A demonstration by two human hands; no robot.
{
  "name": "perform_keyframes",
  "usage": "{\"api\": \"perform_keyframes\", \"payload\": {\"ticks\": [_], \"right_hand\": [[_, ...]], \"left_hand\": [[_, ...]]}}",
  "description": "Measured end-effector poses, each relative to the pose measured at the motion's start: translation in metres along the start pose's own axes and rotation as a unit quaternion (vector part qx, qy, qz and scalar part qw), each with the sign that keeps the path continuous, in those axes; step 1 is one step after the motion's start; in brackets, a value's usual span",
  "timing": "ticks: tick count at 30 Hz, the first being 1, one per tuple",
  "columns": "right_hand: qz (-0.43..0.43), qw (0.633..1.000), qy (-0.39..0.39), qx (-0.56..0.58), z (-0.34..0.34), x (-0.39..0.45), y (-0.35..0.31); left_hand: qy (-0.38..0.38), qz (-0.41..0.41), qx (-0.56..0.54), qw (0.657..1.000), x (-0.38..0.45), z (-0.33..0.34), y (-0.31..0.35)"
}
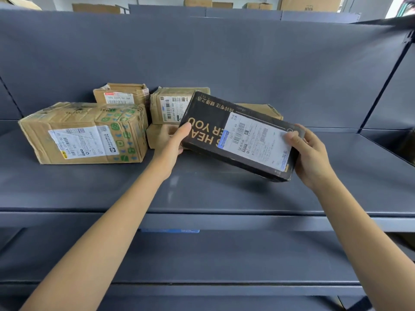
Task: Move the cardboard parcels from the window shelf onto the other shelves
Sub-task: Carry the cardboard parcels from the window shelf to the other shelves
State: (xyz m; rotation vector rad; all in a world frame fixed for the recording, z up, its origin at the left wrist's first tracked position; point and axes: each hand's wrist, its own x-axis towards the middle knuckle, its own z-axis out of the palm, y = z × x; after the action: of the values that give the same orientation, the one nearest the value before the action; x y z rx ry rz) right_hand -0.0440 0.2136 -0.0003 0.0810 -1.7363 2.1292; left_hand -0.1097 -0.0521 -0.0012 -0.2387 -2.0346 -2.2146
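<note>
A black parcel (213, 122) with gold lettering and a white shipping label is held tilted just above the grey metal shelf (202, 187). My left hand (174, 140) grips its left end, thumb on top. My right hand (308, 153) grips its right end, thumb on the label. On the shelf to the left lies a large brown parcel (85, 133) with green printed tape. Behind it stands a small brown parcel (122, 94). Another labelled brown parcel (170, 106) sits on a flat one (157, 135), partly hidden by my left hand. A further brown parcel (260, 110) shows behind the black one.
The shelf's grey back panel (224, 59) rises behind the parcels. A lower shelf (202, 261) lies below. Several cardboard boxes (310, 3) stand beyond the top edge. An upright post (386, 81) bounds the right side.
</note>
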Motion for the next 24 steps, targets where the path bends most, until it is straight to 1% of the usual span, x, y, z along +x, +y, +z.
{"api": "perform_keyframes", "payload": {"ticks": [3, 5, 7, 9, 14, 17, 21, 24], "right_hand": [[0.033, 0.999, -0.016, -0.018, 0.002, 0.002, 0.002], [0.051, 0.998, -0.017, -0.027, 0.004, 0.005, 0.003], [0.051, 0.998, -0.016, -0.045, 0.004, 0.009, 0.003], [0.039, 0.998, -0.015, -0.054, 0.003, 0.010, 0.004], [0.013, 0.998, -0.023, -0.050, 0.002, 0.012, 0.002], [0.033, 0.997, -0.005, -0.065, 0.004, 0.015, 0.002], [0.062, 0.995, 0.014, -0.081, 0.004, 0.016, 0.002], [0.044, 0.996, 0.013, -0.080, 0.001, 0.013, 0.000]], "left_hand": [[-0.056, -0.028, 0.031, 0.998, 0.001, -0.001, -0.004], [-0.073, -0.042, 0.037, 0.996, 0.003, -0.001, -0.010], [-0.081, -0.044, 0.035, 0.995, 0.004, -0.003, -0.015], [-0.085, -0.038, 0.029, 0.995, 0.003, -0.004, -0.018], [-0.080, -0.025, 0.079, 0.993, 0.010, -0.006, -0.016], [-0.084, -0.027, 0.140, 0.986, 0.012, -0.003, -0.019], [-0.089, -0.027, 0.153, 0.984, 0.012, -0.001, -0.019], [-0.090, -0.032, 0.156, 0.983, 0.013, -0.002, -0.016]]}}
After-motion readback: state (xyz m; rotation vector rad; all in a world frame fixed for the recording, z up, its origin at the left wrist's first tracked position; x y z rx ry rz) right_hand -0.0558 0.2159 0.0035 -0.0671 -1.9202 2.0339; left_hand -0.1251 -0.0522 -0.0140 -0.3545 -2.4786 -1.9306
